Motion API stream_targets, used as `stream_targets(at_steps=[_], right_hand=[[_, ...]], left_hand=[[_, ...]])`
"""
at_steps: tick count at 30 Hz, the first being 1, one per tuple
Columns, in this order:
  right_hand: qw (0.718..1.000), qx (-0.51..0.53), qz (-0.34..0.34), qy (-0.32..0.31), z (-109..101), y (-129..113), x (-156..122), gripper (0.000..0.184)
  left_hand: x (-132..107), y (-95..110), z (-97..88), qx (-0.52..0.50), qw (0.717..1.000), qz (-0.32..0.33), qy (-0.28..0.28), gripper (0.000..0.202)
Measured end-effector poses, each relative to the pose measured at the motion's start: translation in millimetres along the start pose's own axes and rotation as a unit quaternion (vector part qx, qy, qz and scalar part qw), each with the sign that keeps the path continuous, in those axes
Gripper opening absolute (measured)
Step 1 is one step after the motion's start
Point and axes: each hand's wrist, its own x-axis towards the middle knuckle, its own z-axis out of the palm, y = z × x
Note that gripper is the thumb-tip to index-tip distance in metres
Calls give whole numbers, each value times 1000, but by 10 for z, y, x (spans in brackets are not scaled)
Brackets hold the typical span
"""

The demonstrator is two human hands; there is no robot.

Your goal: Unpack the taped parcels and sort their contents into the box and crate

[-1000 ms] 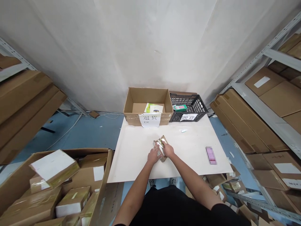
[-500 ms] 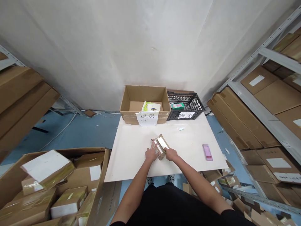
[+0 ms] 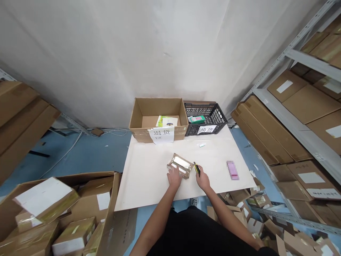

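A small cardboard box (image 3: 178,160) wrapped in shiny tape, with a white label, lies at an angle on the white table (image 3: 144,177). My left hand (image 3: 174,177) grips its near side, fingers over the top edge. Just to the right of the box, my right hand (image 3: 203,180) is closed round a black and yellow utility knife (image 3: 197,169). The knife points up and away from me, close to the box's right end but apart from it. Whether its blade is out is too small to tell.
At the table's back stand an open carton (image 3: 160,134) with leaflets and a black plastic crate (image 3: 218,119) holding a green box (image 3: 197,119). A blurred pink item (image 3: 232,170) lies on the right. A big carton of parcels (image 3: 117,185) stands left; a loaded shelf (image 3: 266,96) stands right.
The small box has turned so that its long side runs more across the table. My right hand has drawn back from it to the right with the knife, while my left hand stays on it.
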Motion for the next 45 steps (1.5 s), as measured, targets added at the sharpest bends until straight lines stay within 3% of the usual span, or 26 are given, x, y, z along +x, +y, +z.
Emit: stream_targets(at_steps=[4,9,11,19,25,34,45], right_hand=[[997,45,62,22,9,132,-60,59],[994,81,74,2,-75,243,-40,56],[994,84,73,-4,-104,255,-21,56],[999,-37,3,-16,-271,68,288,55],[987,-145,6,-72,-310,-125,452,52],[968,-214,17,-129,-282,-311,400,48],[969,-216,34,-119,-127,-171,149,58]], left_hand=[[-7,138,-58,-21,999,27,8,70],[233,-62,-196,7,977,205,-61,64],[309,-97,-161,34,969,227,-87,65],[432,165,31,58,985,156,-48,65],[397,133,76,82,984,157,-35,63],[235,159,228,102,986,130,-4,60],[263,180,204,87,988,129,1,61]])
